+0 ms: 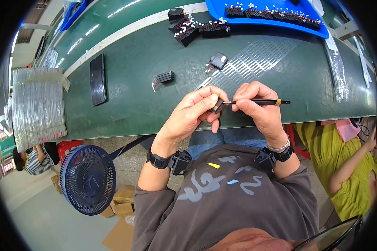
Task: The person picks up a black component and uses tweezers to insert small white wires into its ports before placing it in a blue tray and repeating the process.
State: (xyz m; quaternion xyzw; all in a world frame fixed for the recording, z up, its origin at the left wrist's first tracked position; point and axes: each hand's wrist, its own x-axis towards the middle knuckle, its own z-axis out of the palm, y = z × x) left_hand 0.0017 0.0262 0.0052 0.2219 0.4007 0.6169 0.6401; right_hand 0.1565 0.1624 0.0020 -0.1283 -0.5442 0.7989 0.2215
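My left hand (192, 109) pinches a small flat black block (217, 107) between thumb and fingers, above the table's near edge. In my right hand (259, 106) lies a slim black pen-like tool (266, 101), gripped close to its metal tip, with a yellow band near its back end. That tip meets the edge of the block; fingers hide the exact contact. Beyond my hands, a short row of similar blocks (165, 77) with thin wires and white plugs rests on the table, and a loose pair (218, 60) lies to its right.
The green table (130, 117) carries a phone (98, 79), a stack of clear plastic strips (40, 106) and clustered wired blocks (186, 33). A blue tray (272, 26) stands at the far right. A blue fan (88, 180) is at my left; a person in yellow-green (339, 163) sits at right.
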